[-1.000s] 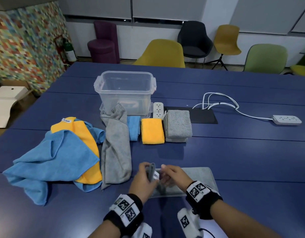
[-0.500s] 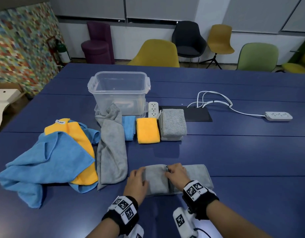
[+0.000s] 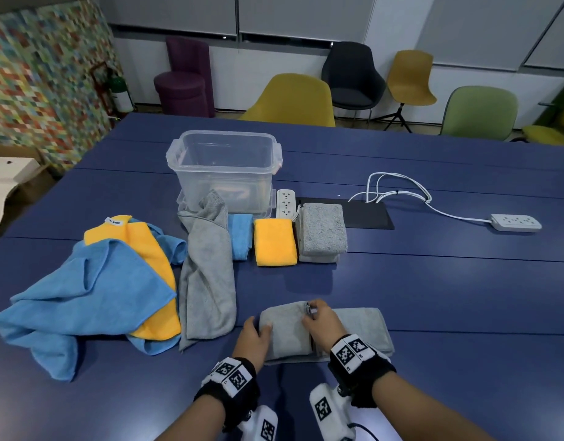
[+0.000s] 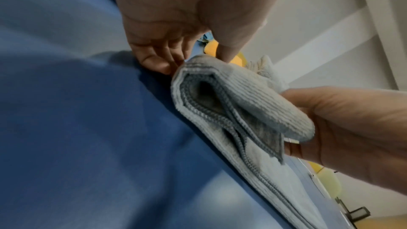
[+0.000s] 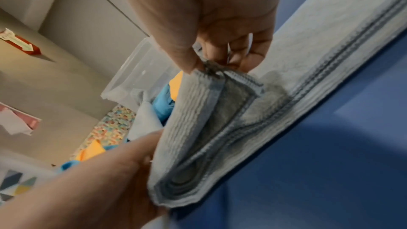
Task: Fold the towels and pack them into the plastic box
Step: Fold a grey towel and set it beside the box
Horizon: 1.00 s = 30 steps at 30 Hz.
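Observation:
A grey towel (image 3: 353, 329) lies on the blue table near its front edge, its left end folded over onto the middle. My left hand (image 3: 258, 329) pinches the rounded fold, thumb on top, as the left wrist view shows on the same grey towel (image 4: 231, 104). My right hand (image 3: 310, 313) pinches the stitched edge of the folded-over flap (image 5: 211, 70). The clear plastic box (image 3: 225, 167) stands at the back with nothing visible in it. In front of it lie a folded blue towel (image 3: 240, 235), a folded orange towel (image 3: 275, 241) and a folded grey towel (image 3: 323, 232).
Unfolded towels lie to the left: a long grey one (image 3: 207, 272), a big blue one (image 3: 83, 300) and an orange one (image 3: 147, 249). A white power strip (image 3: 285, 203) and a black mat (image 3: 369, 214) sit beside the box. Another strip (image 3: 516, 221) with its cable lies right.
The towel's left end, held up between both hands a second ago, has been brought over to the right and laid flat on the rest of the towel.

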### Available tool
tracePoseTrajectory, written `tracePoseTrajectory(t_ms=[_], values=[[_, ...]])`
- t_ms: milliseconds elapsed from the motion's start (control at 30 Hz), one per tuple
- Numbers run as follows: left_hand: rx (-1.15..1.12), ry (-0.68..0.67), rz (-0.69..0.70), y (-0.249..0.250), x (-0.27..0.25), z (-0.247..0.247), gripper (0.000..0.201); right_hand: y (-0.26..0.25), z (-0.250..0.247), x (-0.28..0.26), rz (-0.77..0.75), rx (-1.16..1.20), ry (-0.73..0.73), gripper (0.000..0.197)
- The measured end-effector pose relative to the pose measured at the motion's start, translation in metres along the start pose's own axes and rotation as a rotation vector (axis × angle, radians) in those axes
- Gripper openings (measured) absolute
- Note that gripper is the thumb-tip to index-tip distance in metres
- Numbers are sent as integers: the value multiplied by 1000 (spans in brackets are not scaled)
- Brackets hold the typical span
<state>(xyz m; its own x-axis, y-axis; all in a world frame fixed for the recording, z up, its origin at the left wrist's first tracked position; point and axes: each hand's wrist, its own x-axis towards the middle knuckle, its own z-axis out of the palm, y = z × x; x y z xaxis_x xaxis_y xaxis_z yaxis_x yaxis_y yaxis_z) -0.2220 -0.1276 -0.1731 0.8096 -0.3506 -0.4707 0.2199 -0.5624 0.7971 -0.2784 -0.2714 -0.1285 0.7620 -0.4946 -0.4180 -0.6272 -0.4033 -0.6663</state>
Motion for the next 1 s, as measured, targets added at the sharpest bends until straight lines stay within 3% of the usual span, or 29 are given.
tracePoseTrajectory(t_ms=[67,200,300,367,500,633,733,800,867,933,1000], values=[[3,-10,0,2,1,1,46,5,-1,4,38,-28,-22,8],[-3,1,43,11,-1,3,24,14,0,9,73,-113,-39,12],[-58,24,45,19,-4,5,23,17,4,11,67,-84,-53,17],[-84,65,67,21,-4,1,27,13,7,11,62,-50,-57,5],[-46,184,129,23,-7,-11,40,6,17,11,6,-31,15,32],[-86,190,203,27,-9,-17,37,5,19,12,-95,-145,-9,26],[-210,81,285,38,-15,-8,22,7,6,11,-152,-79,-108,8],[-349,-106,273,47,-21,2,12,14,-8,8,-99,121,-194,19],[-401,-246,221,51,-22,10,24,30,-25,4,56,426,-314,43],[-338,-323,191,52,-18,17,49,46,-40,-2,146,524,-383,62],[-199,-358,190,53,-15,27,64,51,-49,-10,120,487,-415,49]])
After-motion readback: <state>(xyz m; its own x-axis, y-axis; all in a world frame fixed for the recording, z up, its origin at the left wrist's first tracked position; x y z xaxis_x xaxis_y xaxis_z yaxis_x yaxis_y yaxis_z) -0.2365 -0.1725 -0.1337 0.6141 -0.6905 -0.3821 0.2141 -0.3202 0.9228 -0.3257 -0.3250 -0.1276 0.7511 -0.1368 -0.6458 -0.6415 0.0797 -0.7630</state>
